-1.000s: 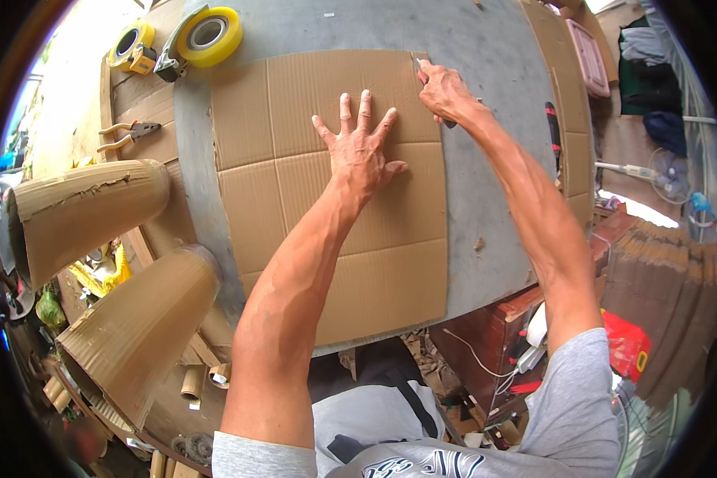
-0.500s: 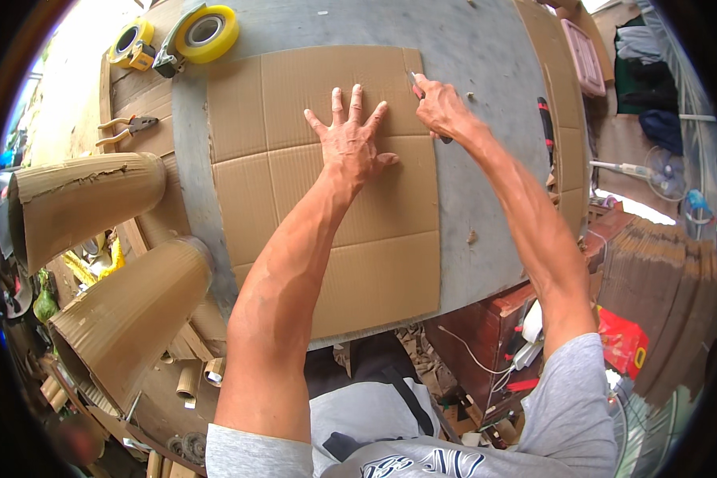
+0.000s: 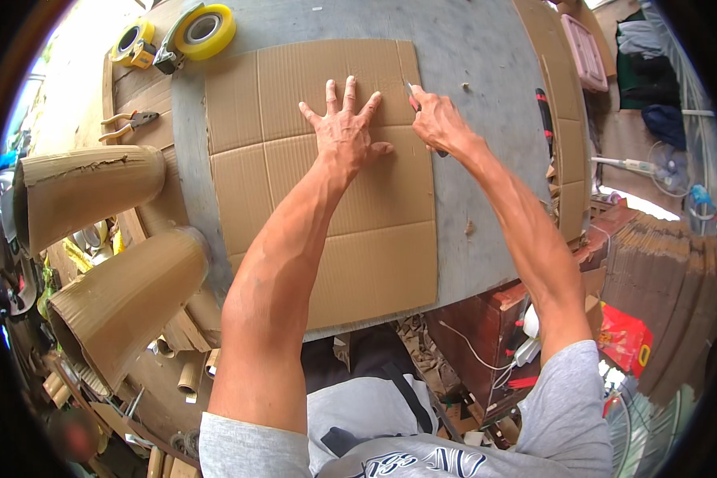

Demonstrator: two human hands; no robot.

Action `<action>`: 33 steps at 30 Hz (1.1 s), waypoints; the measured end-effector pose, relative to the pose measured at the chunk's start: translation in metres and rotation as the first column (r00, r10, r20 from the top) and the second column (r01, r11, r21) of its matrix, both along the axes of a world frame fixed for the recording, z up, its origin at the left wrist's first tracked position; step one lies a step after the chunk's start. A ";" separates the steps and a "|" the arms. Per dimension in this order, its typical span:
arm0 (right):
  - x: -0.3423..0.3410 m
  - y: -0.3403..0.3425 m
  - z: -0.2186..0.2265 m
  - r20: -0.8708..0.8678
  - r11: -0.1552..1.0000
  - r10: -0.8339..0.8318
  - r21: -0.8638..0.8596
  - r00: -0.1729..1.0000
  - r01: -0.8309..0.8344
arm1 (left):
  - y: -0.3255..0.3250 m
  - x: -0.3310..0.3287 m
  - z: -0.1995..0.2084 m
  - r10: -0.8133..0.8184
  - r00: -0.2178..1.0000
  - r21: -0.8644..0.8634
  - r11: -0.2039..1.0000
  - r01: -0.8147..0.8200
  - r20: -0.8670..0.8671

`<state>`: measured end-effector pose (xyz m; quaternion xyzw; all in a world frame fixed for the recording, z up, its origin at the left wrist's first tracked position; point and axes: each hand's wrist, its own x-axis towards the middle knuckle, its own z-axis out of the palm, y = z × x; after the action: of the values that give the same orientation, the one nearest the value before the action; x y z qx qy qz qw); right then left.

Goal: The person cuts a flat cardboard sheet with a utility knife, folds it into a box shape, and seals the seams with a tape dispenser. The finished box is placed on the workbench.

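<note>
While left hand [image 3: 342, 137] splays on cardboard [image 3: 374, 271] | right hand [image 3: 443, 121] grips knife [image 3: 414, 103] | pliers [image 3: 141, 120], tape roll [image 3: 228, 32] leftward

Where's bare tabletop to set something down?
Small scraps aside: tabletop between right hand and red-black tool; the patch between the sheet's right edge and right forearm; the strip beyond the sheet, right of the tape roll. Crowded: off the tabletop's left edge, with pliers and curled cardboard.
</note>
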<state>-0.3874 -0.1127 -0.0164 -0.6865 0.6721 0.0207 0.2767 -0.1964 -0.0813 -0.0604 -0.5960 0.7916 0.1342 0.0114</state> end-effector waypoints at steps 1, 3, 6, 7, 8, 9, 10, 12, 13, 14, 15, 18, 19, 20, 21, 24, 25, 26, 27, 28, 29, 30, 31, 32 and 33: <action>-0.003 0.003 -0.003 0.000 1.000 0.006 -0.012 1.000 -0.006 | 0.000 -0.001 0.002 -0.001 1.000 0.003 1.000 0.001 0.007; -0.008 0.009 -0.013 0.001 0.998 0.026 -0.048 1.000 -0.026 | 0.000 -0.003 0.005 -0.004 1.000 0.008 1.000 0.004 0.021; -0.009 0.016 -0.012 0.041 0.997 0.045 -0.068 0.998 -0.042 | 0.000 -0.003 0.003 0.004 1.000 0.014 1.000 -0.005 0.022; -0.009 0.020 -0.010 0.059 0.997 0.045 -0.064 0.997 -0.041 | 0.000 -0.003 0.003 0.005 1.000 0.014 1.000 -0.005 0.029; -0.008 0.023 -0.008 0.053 0.999 0.028 -0.043 0.998 -0.026 | 0.000 -0.003 0.003 0.005 0.999 0.015 1.000 -0.006 0.036; -0.005 0.026 -0.006 0.047 1.000 0.012 -0.023 0.999 -0.011 | 0.000 -0.003 0.004 0.006 0.999 0.016 1.000 -0.006 0.044; -0.004 0.029 -0.005 0.040 1.000 -0.006 -0.004 0.999 0.007 | 0.000 -0.003 0.004 0.004 0.999 0.018 1.000 -0.004 0.047; -0.011 0.039 -0.013 0.016 0.995 0.050 -0.092 0.999 -0.049 | -0.001 -0.005 0.005 0.000 0.999 0.021 1.000 -0.001 0.053; -0.009 0.042 -0.010 0.002 0.988 0.081 -0.135 0.997 -0.080 | -0.001 -0.005 0.005 0.001 0.998 0.023 1.000 -0.002 0.057; -0.008 0.046 -0.007 -0.001 0.993 0.065 -0.101 0.998 -0.065 | -0.001 -0.004 0.004 0.002 0.998 0.024 1.000 -0.004 0.062; -0.007 0.049 -0.004 -0.005 0.997 0.048 -0.067 0.999 -0.048 | 0.000 -0.004 0.004 0.003 0.998 0.026 1.000 -0.005 0.067; -0.007 0.060 -0.003 -0.002 0.999 0.018 -0.029 1.000 -0.018 | 0.000 -0.005 0.003 0.006 0.997 0.027 1.000 -0.008 0.071; -0.007 0.064 -0.005 0.003 1.000 0.011 -0.027 1.000 -0.011 | 0.000 -0.005 0.004 0.004 0.998 0.033 0.999 -0.006 0.071; -0.009 0.067 -0.006 -0.003 1.000 0.013 -0.024 1.000 -0.013 | 0.000 -0.005 0.005 0.001 0.998 0.039 0.999 -0.004 0.070; -0.010 0.070 -0.007 -0.009 1.000 0.016 -0.020 1.000 -0.016 | 0.000 -0.006 0.006 -0.002 0.998 0.044 0.999 -0.001 0.070; -0.012 0.084 -0.005 0.016 0.999 0.025 -0.037 1.000 -0.024 | 0.000 -0.005 0.004 0.005 0.998 0.037 0.999 -0.007 0.069; -0.013 0.090 -0.005 0.028 0.999 0.024 -0.048 0.999 -0.022 | 0.000 -0.005 0.004 0.002 0.998 0.038 0.999 -0.005 0.068; -0.014 0.095 -0.007 0.025 0.999 0.014 -0.052 1.000 -0.012 | 0.000 -0.005 0.004 0.000 0.998 0.038 0.999 -0.002 0.068; -0.015 0.100 -0.010 0.022 0.998 0.004 -0.055 1.000 -0.003 | 0.000 -0.005 0.004 -0.002 0.998 0.039 0.999 0.000 0.068; -0.013 0.103 -0.010 0.021 0.998 -0.005 -0.060 1.000 0.006 | 0.000 -0.005 0.005 -0.002 0.998 0.037 0.999 -0.001 0.065; -0.013 0.104 -0.010 0.015 0.999 -0.007 -0.043 1.000 0.007 | 0.000 -0.005 0.005 -0.001 0.998 0.036 0.999 -0.001 0.062; -0.013 0.105 -0.009 0.009 1.000 -0.008 -0.026 1.000 0.008 | 0.000 -0.005 0.005 -0.001 0.998 0.035 0.999 -0.001 0.059; -0.012 0.108 -0.007 0.004 1.000 -0.011 -0.008 1.000 0.011 | 0.000 -0.005 0.005 0.000 0.998 0.040 0.999 -0.002 0.058; -0.011 0.111 -0.007 0.004 1.000 -0.011 -0.024 1.000 0.011 | 0.000 -0.005 0.006 0.000 0.998 0.045 0.999 -0.002 0.056; -0.011 0.115 -0.007 0.003 0.999 -0.012 -0.040 1.000 0.012 | 0.000 -0.005 0.006 0.000 0.999 0.050 0.999 -0.002 0.054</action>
<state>-0.3979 0.0026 -0.0237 -0.6877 0.6762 0.0044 0.2640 -0.2018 -0.0816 -0.0540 -0.5994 0.7871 0.1378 0.0475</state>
